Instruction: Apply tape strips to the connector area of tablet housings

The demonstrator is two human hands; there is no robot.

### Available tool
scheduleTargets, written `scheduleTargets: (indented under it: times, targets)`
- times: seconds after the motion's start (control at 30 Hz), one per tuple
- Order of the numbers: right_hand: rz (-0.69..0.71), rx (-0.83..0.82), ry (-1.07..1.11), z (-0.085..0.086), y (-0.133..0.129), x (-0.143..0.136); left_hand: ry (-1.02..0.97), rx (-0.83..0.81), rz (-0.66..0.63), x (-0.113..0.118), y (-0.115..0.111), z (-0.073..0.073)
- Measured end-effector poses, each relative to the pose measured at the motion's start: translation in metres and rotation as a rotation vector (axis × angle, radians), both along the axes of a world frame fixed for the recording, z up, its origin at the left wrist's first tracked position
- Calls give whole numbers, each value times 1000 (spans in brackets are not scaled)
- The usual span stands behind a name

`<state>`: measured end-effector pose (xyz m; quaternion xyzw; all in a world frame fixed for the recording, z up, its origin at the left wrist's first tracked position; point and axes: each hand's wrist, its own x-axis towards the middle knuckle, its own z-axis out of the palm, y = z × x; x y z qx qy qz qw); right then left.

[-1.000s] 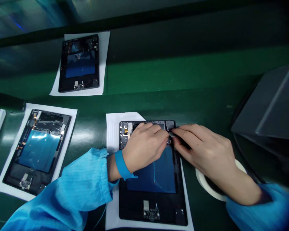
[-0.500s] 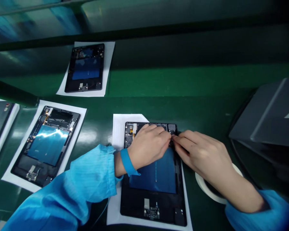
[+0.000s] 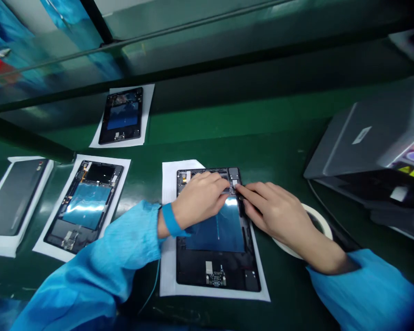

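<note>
An opened tablet (image 3: 214, 271) with a blue battery area lies on white paper (image 3: 169, 276) in front of me. My left hand (image 3: 203, 195), with a blue band at its wrist, rests over the tablet's upper part, thumb and fingers closed near a small pale piece. What the fingertips hold, if anything, is too small to name. My right hand (image 3: 276, 207) reaches in from the right, its index fingertip on the tablet's upper right edge beside a whitish part (image 3: 235, 183). The other fingers are bent together beside the edge.
Two more opened tablets (image 3: 86, 202), (image 3: 122, 115) lie on paper at the left and back. A closed dark device (image 3: 15, 197) is at the far left. A tape roll (image 3: 326, 225) sits under my right forearm; a grey machine (image 3: 362, 133) stands right.
The view has shifted, showing more of the machine. My fingertips have moved apart; the right index finger now lies on the whitish part at the tablet's edge.
</note>
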<state>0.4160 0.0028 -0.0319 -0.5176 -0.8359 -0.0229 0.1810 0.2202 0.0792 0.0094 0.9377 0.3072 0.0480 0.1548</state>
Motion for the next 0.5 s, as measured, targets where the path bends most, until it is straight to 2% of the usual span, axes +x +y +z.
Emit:
scheduleTargets:
  times: [0.07, 0.1, 0.17, 0.23, 0.27, 0.33, 0.5]
  targets:
    - [17, -3, 9, 0, -1, 2, 35, 63, -32, -25, -3, 34]
    - [25, -5, 7, 1, 0, 2, 20, 111, 6, -40, -2, 53]
    - [30, -7, -9, 2, 1, 1, -21, 213, 152, -74, 8, 86]
    - [23, -12, -36, 3, 2, -1, 48, 342, 357, -107, 31, 106]
    - [14, -15, -38, 2, 3, -2, 119, 393, 449, -123, 46, 109]
    - [-7, -27, -2, 1, 4, -2, 288, 399, 517, -152, 81, 103]
    - [-19, -38, 69, 0, 5, -3, 536, 239, 493, -197, 161, 60]
